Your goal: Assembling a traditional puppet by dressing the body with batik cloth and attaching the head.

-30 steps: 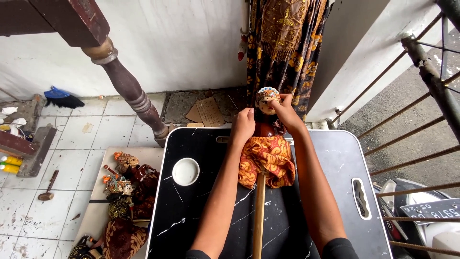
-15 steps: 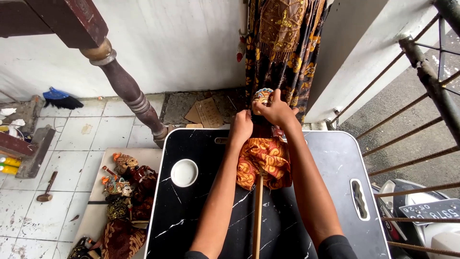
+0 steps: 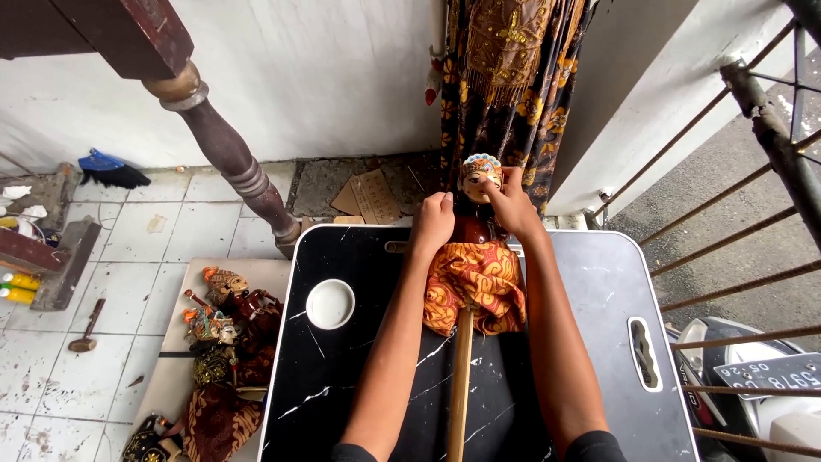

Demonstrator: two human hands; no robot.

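Note:
A rod puppet lies along the black marble-patterned table point(image 3: 342, 385). Its painted head point(image 3: 479, 174) points away from me, its orange patterned skirt point(image 3: 475, 287) spreads over the tabletop, and its wooden rod point(image 3: 460, 389) runs back toward me. My right hand point(image 3: 511, 204) grips the puppet's head and neck, fingers wrapped over the face. My left hand point(image 3: 432, 222) is closed on the puppet's shoulder just left of the neck. Both forearms stretch over the table on either side of the skirt.
A small white bowl point(image 3: 330, 304) sits on the table's left part. Several more puppets point(image 3: 224, 342) lie on a board on the tiled floor at left. A turned wooden post point(image 3: 231, 158) stands behind; patterned cloth point(image 3: 505, 77) hangs ahead. Metal railing bars point(image 3: 753, 222) run at right.
My right hand has shifted slightly on the puppet's head, and the head now shows more clearly at the table's far edge. The left hand stays at the shoulder.

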